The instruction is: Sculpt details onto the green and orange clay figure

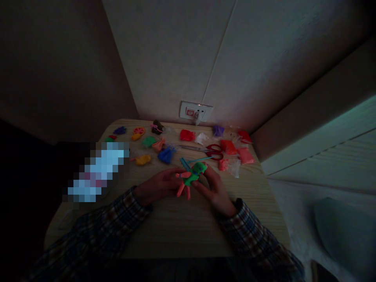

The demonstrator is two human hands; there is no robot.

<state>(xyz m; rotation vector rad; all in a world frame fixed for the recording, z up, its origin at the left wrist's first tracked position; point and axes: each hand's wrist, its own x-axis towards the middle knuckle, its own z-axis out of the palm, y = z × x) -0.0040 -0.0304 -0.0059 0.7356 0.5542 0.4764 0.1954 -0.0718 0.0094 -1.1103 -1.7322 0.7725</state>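
A small clay figure (192, 177) with a green body and head and pink-orange arms and legs is held over the front half of the table. My right hand (216, 192) grips it by the green part, thumb in front and fingers round the head end. From the other side my left hand (161, 184) closes on the figure's pink-orange arm, its fingertips partly hidden behind it. Just behind the figure lie a flat blue tool (185, 163) and a thin light-blue stick (201, 159). Red-handled scissors (216, 151) rest beyond them.
Bags of coloured clay, such as a blue one (166, 155) and a red one (228, 147), spread across the back of the wooden table (182, 235). A lit, blurred-out screen (98, 172) stands at the left. A wall socket (196, 111) holds a plug.
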